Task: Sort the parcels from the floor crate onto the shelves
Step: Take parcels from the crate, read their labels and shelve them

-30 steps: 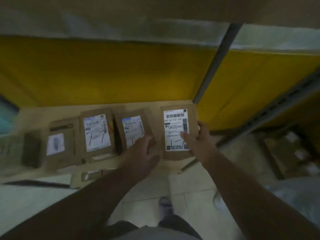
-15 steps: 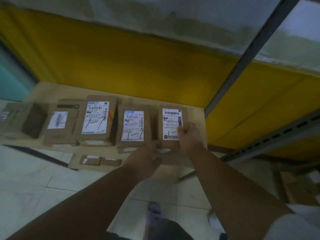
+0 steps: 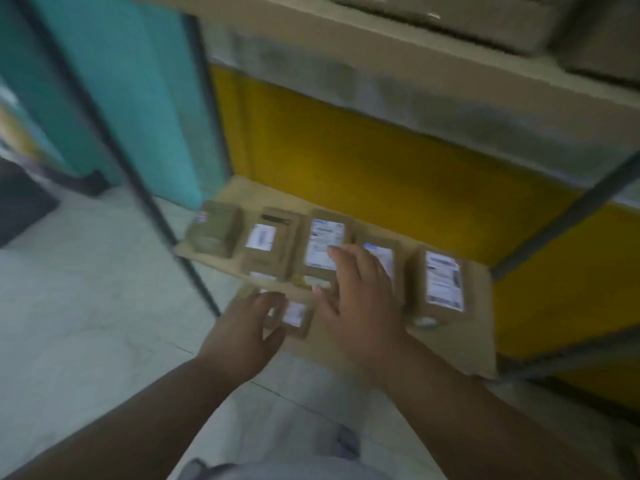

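Several brown cardboard parcels with white labels lie in a row on a low cardboard-lined shelf. The rightmost parcel lies apart from both hands. My right hand, fingers spread, hovers over the two middle parcels, covering most of one and touching the edge of the parcel to its left. My left hand is open below the shelf's front edge, beside a small labelled parcel on a lower level. The frame is blurred.
A dark upright shelf post stands left of the row, another post to the right. Yellow panel backs the shelf, a teal panel farther left. Pale tiled floor lies below. Boxes sit on the upper shelf.
My right hand has let go of the rightmost parcel and moved left over the middle parcels. My left hand has dropped lower beside the small parcel. The camera view swung left.
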{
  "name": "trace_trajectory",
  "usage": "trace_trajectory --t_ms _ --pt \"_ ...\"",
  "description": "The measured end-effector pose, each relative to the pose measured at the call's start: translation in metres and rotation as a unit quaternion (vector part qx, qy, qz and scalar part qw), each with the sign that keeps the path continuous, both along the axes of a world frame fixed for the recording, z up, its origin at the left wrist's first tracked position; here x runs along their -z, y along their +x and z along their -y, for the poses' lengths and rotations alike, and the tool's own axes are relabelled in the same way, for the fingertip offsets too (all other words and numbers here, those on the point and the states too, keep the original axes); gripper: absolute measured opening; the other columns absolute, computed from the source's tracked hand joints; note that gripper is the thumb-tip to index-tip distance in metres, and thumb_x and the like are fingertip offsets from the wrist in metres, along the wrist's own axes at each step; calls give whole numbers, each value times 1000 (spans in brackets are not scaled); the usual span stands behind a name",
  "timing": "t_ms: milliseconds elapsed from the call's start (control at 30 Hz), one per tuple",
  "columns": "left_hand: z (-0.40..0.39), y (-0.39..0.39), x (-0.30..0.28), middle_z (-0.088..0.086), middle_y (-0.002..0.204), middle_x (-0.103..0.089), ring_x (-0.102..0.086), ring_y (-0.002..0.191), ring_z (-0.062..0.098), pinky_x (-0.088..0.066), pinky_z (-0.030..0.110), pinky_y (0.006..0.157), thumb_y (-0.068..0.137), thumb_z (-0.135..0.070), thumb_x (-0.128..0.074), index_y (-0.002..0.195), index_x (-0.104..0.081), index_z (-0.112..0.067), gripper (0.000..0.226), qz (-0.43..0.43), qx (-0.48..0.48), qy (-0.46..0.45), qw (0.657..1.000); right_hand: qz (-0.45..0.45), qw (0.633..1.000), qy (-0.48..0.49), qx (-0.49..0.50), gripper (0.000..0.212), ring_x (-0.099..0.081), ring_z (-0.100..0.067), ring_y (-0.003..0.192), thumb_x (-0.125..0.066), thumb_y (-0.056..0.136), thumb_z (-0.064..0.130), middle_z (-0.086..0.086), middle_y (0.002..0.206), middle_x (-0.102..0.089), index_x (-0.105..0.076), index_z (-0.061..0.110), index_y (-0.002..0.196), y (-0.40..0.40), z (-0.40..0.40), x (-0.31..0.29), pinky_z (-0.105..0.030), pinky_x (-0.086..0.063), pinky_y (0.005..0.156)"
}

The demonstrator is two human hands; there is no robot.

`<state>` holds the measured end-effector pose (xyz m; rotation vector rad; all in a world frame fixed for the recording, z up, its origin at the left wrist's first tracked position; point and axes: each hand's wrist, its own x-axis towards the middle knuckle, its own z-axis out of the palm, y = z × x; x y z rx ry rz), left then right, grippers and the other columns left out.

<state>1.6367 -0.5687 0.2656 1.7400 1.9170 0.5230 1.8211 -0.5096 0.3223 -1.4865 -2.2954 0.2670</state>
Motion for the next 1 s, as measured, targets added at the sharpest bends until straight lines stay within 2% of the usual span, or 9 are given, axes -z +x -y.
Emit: trace_trajectory --t_ms 67,167,267,367,567,767,1000 --pt "26 -64 -11 -6 118 -65 -64 102 21 -50 34 88 82 -44 -58 128 -60 -26 50 -22 -35 10 999 -21 998 8 -58 56 -51 -30 126 -55 89 40 -11 139 -52 -54 11 136 -71 14 -12 -44 -47 101" --pt "70 -164 -24 -5 130 -60 -59 114 20 -47 35 97 89 -44 -63 137 -51 -30 52 -77 -89 16 993 -45 988 21 -145 55 -55 -34 123 -52 87 41 -14 138 -53 -57 10 132 -178 37 -27 -45 -50 98" --pt "122 -256 -38 -2 134 -58 -55 121 21 -45 34 101 90 -43 -63 140 -49 -28 54 -118 -164 7 979 -43 978 18 -203 55 -53 -32 127 -60 88 42 -12 144 -50 -56 15 135 -277 61 -48 -45 -45 102" --pt "158 -332 -51 0 134 -59 -56 119 23 -45 34 100 89 -44 -63 139 -50 -27 55 -133 -234 14 963 -42 963 23 -264 59 -50 -32 130 -67 88 43 -13 146 -47 -53 16 138 -364 75 -70 -42 -43 104" --pt "162 -465 -45 -4 134 -57 -55 118 18 -46 33 98 91 -50 -60 140 -47 -30 54 -112 -336 39 934 -27 938 29 -343 61 -45 -31 132 -64 89 45 -12 150 -42 -49 17 141 -527 70 -75 -42 -40 104" --pt "164 -615 -40 -2 135 -57 -55 119 20 -45 33 99 91 -49 -61 141 -47 -30 55 -119 -423 19 898 -30 909 6 -415 63 -37 -25 138 -59 92 46 -4 153 -35 -39 24 148 -709 43 -81 -43 -38 111" --pt "190 -790 -47 -4 134 -57 -53 120 18 -45 32 99 92 -48 -60 141 -46 -30 55 -112 -503 2 857 -31 882 -5 -470 61 -46 -24 127 -63 90 47 -2 142 -44 -41 25 142 -933 44 -90 -47 -50 98"
